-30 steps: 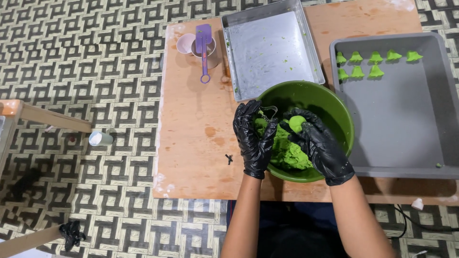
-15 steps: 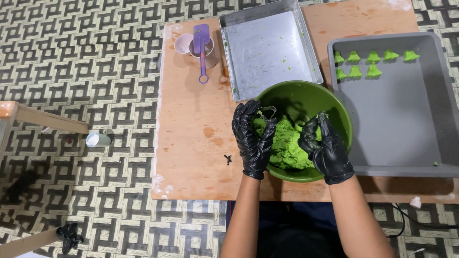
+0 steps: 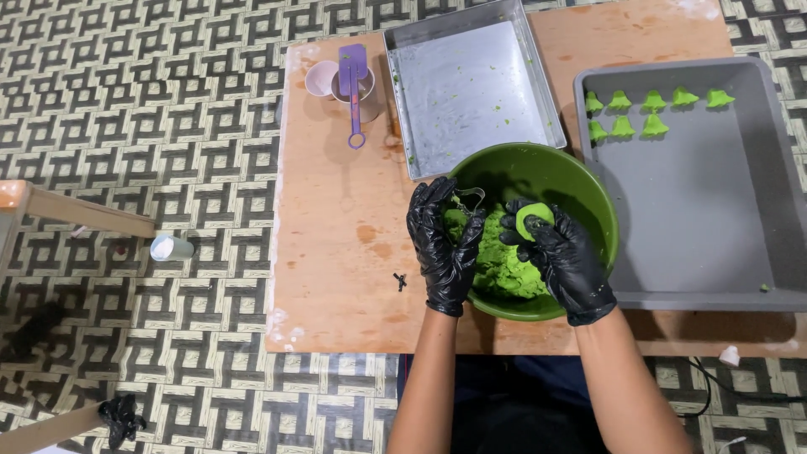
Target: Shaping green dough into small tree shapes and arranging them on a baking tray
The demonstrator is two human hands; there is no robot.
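Because both hands work over it, the green bowl (image 3: 580,193) sits at the counter's (image 3: 336,252) near edge. The grey tray (image 3: 698,210) lies just right of it, holding small green shapes (image 3: 647,113) near its far edge; the metal pan (image 3: 471,84) lies behind. The right hand (image 3: 559,256) closes its fingers on a lump of green dough (image 3: 534,220), lifted over the bowl. The left hand (image 3: 441,244) pinches a metal cutter (image 3: 467,200).
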